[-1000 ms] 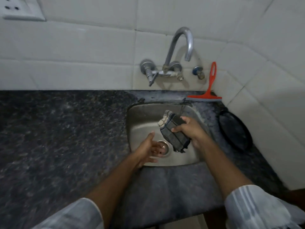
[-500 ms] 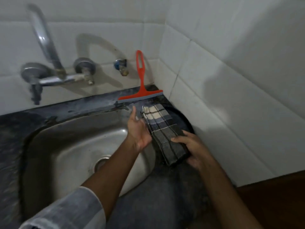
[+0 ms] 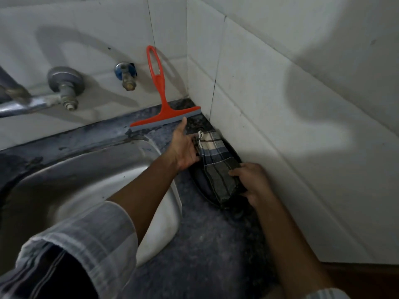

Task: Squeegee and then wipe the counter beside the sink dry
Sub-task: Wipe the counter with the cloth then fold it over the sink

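Seemingly the wiping stage is under way, or close to it. Both hands are on the folded checked grey-and-cream cloth [image 3: 218, 167], which lies on the dark speckled stone counter [image 3: 207, 244] to the right of the stainless steel sink [image 3: 86, 182], close against the white tiled side wall [image 3: 280, 126]. The right hand [image 3: 252, 182] closes over the cloth's near end; the left hand [image 3: 183, 149] touches its far edge with the fingers largely extended, one fingertip reaching almost to the blade of the orange plastic squeegee [image 3: 160, 102]. That squeegee stands unheld at the far corner, blade on the counter and handle leaning against the back wall, so I judge the squeegee pass finished (though the dim light hides any water left on the stone). A dark round object lies partly under the cloth; I cannot identify it. Drying the counter appears to remain.
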